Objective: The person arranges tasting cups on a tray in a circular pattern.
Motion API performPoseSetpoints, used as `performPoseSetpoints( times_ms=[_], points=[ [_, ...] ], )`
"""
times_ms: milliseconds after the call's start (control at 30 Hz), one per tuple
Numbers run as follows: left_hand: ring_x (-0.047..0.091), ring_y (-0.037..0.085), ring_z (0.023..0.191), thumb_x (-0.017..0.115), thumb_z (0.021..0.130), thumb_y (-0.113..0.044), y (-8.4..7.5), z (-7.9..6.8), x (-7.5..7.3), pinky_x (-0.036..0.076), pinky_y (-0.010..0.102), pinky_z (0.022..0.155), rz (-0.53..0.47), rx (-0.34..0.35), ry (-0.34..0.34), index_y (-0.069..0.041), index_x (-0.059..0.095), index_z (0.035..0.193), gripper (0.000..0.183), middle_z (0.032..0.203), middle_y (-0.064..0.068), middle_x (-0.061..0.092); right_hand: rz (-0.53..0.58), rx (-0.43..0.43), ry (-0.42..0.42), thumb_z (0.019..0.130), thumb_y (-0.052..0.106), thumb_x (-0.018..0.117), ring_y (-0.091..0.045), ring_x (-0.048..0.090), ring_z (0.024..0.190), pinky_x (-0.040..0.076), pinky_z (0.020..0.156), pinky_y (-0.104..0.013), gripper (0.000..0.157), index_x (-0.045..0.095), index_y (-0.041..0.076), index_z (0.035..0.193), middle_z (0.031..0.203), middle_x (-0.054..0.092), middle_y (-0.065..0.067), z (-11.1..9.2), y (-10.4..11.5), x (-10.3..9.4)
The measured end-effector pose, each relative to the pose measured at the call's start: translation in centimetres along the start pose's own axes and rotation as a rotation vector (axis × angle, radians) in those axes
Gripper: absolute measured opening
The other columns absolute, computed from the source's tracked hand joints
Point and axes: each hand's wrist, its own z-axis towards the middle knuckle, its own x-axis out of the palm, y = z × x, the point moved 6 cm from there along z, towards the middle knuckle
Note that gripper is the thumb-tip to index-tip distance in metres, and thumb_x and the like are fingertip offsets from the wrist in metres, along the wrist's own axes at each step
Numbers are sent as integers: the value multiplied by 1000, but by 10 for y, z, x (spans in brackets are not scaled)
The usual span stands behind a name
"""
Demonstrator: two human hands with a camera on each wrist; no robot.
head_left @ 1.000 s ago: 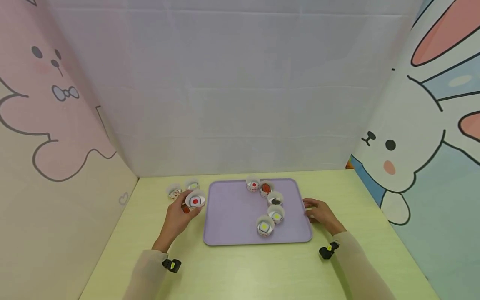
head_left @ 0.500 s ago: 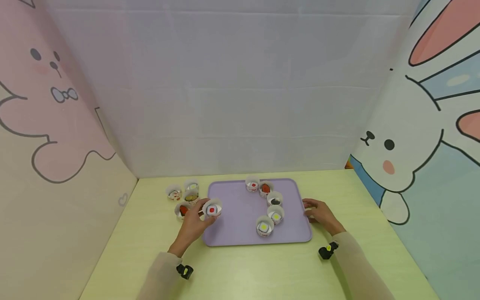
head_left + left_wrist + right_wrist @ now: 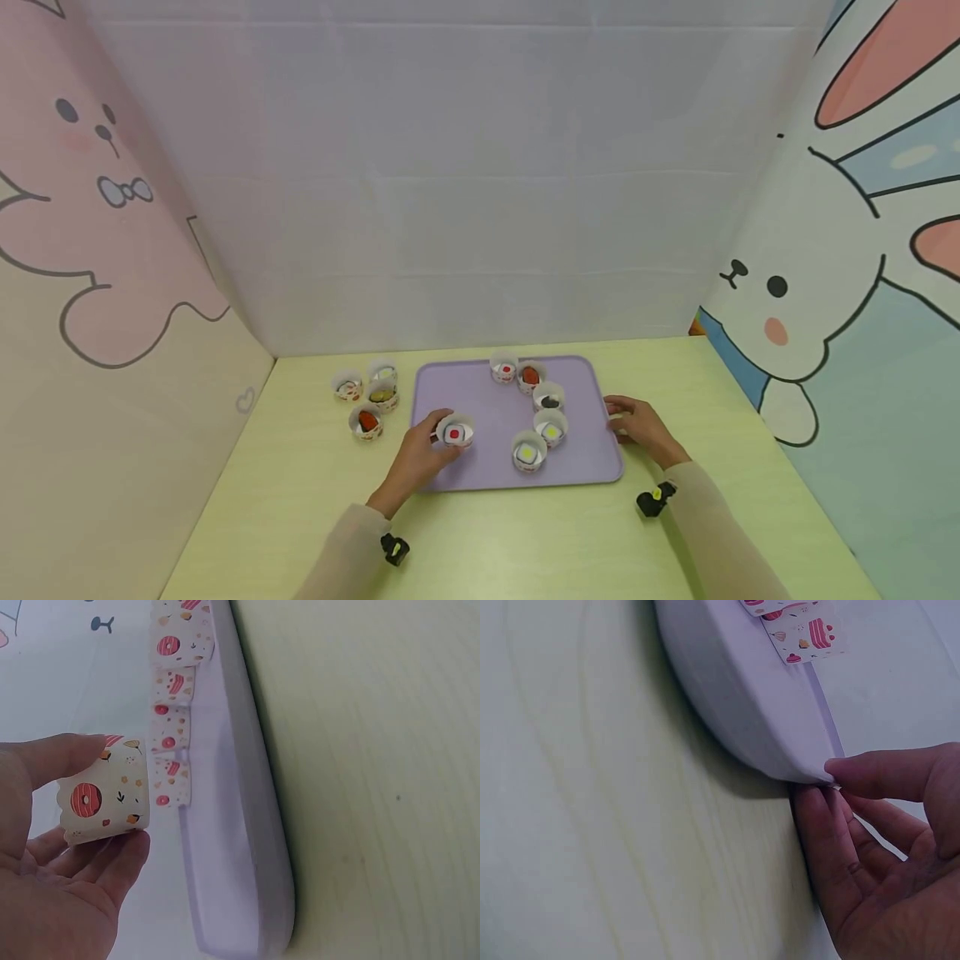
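My left hand (image 3: 418, 457) grips a paper baking cup (image 3: 466, 442) between thumb and fingers, over the left part of the purple tray (image 3: 480, 475). In the cup lies a white, dark-edged sushi roll piece (image 3: 454, 433) with a red centre. The left wrist view shows the printed cup (image 3: 112, 787) held clear of the tray floor. At the tray's right edge my right hand (image 3: 643, 429) pinches the rim; in the right wrist view the thumb lies on top and the fingers (image 3: 829, 840) lie below. Several filled cups (image 3: 549, 398) stand in a curved row on the tray.
Left of the tray, several more paper cups (image 3: 367, 422) with different fillings stand grouped on the pale yellow-green table (image 3: 510, 550). A white sheet (image 3: 465, 208) hangs behind the table, and cartoon-printed panels (image 3: 795, 333) rise at both sides.
My left hand has carried the cup with the red-centred roll rightward, from beside the tray to over it. The cups at left are now uncovered. My right hand stays at the tray's edge.
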Motion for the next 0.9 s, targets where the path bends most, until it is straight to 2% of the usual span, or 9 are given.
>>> performPoseSetpoints(
  times_ms=[433,633,900],
  points=[
    [63,33,112,81,79,-16,-5,5,37,53,45,92,-8,3,59,-2,53,134,63,126,16,64,6,11,-7,92,4,59,-26,59,106,55,75,-33,55,46,4,145,138,49,-23,-1,1,0],
    [63,32,113,81,79,-15,-5,6,48,52,46,93,-12,-1,74,-3,53,134,63,127,16,64,1,12,-2,91,4,61,-24,60,104,55,75,-32,57,45,4,146,138,49,-23,0,0,0],
    [63,27,110,82,79,-15,-7,9,57,52,42,92,6,13,93,-4,54,134,63,125,13,65,4,8,-7,91,5,60,-24,58,104,55,74,-31,56,46,5,145,137,49,-22,1,1,0]
  ],
)
